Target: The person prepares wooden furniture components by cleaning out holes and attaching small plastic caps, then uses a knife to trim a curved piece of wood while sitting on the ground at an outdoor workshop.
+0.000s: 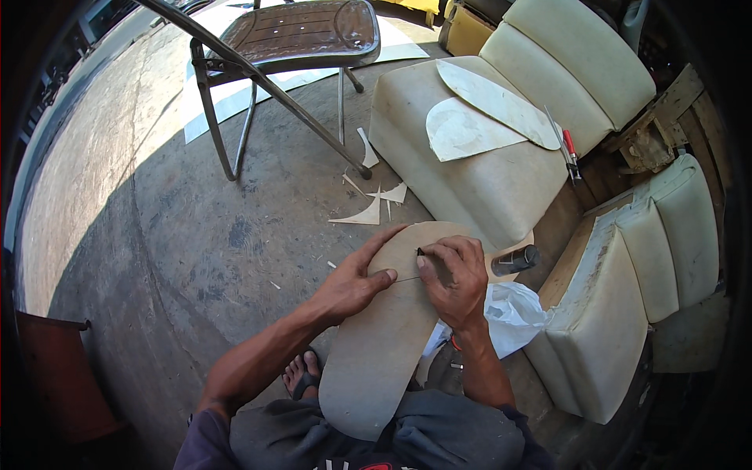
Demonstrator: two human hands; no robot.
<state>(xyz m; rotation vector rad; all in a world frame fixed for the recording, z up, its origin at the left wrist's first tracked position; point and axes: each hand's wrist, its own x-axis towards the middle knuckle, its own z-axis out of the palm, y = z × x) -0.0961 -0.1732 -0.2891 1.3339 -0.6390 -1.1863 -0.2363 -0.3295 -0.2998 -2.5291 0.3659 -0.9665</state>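
So, board [368,352] looks cut, scraps [364,213] beyond it; left grip [352,283] clasps it, right grip [457,278] pinches dark bit [420,251]; what's left, unclear.

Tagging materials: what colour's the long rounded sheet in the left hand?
Light brown sheet with a thin dark line across; head view.

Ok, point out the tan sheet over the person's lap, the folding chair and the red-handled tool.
Tan sheet [382,329]: head view, on its middle.
Folding chair [304,33]: head view, on its brown seat.
Red-handled tool [568,142]: head view, on its red handle.
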